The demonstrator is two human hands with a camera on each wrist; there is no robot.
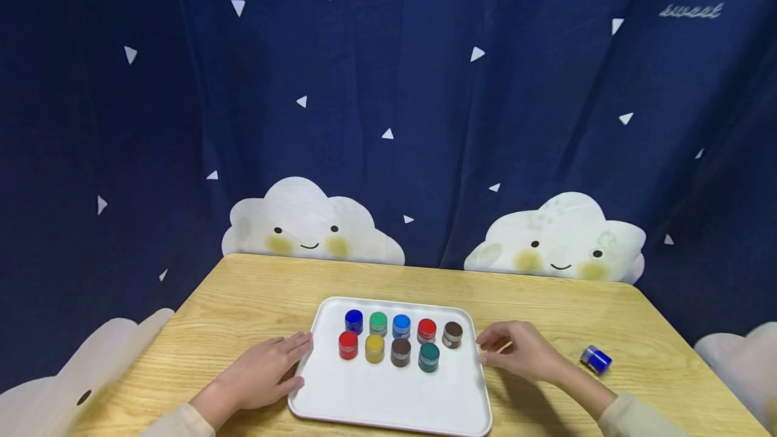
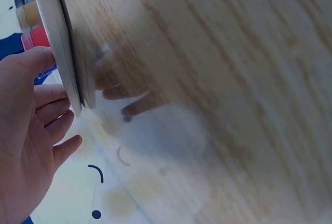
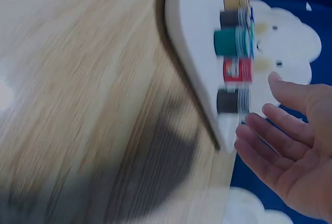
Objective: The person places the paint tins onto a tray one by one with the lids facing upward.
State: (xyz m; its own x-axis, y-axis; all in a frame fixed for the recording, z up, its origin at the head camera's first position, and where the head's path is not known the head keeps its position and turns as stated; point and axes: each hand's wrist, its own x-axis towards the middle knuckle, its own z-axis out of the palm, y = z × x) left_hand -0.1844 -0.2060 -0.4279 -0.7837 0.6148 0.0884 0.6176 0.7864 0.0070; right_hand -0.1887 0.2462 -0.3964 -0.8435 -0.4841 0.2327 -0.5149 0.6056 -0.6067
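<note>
Risk first: the nine small paint pots [image 1: 400,341] stood loose in two rows toward the far edge of the white tray [image 1: 388,400], so a quick shove or tilt at either side could likely tip them or slide them together. The left hand [image 1: 264,373] lay flat on the table [image 1: 243,302], fingers spread and relaxed, fingertips touching the tray's left edge; the left wrist view showed those fingers [image 2: 52,110] against the rim, holding nothing. The right hand [image 1: 522,351] rested just off the tray's right edge, fingers loosely bent over a thin light stick-like thing [image 1: 504,347]; whether it pinched the stick couldn't be told. The right wrist view was blurred and showed an open palm [image 3: 295,146] near the brown pot [image 3: 231,101]. A bump from that hand could likely knock the brown pot [image 1: 452,334], the nearest one. A separate blue pot [image 1: 596,359] lay on its side near the table's right edge and might roll off. The tray sat mid-table toward the near edge, between both hands.
</note>
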